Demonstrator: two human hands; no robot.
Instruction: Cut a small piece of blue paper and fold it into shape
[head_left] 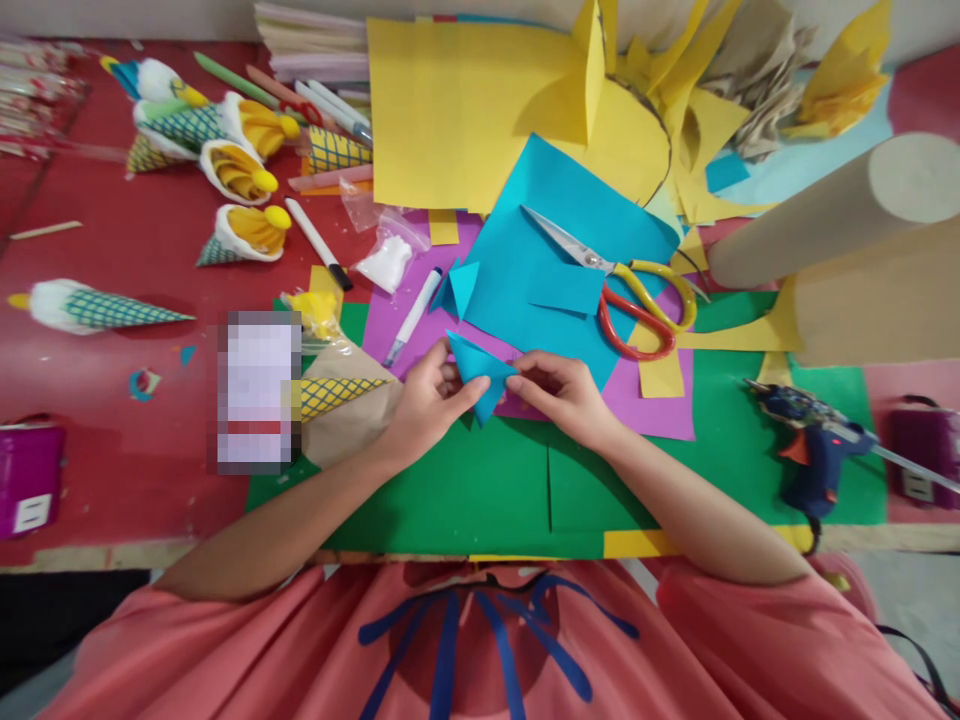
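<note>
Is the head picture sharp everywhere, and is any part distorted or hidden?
Head view: even light, soft shadows. The hands and the blue paper piece between them are fairly sharp. The edges bend and stretch, as at the cardboard tube. A pixelated block hides one thing. No strong glare.

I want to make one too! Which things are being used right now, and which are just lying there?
In use: left hand, right hand, small blue paper piece.

Lying about: scissors, glue gun, white marker, big yellow sheet, finished paper cones.
</note>
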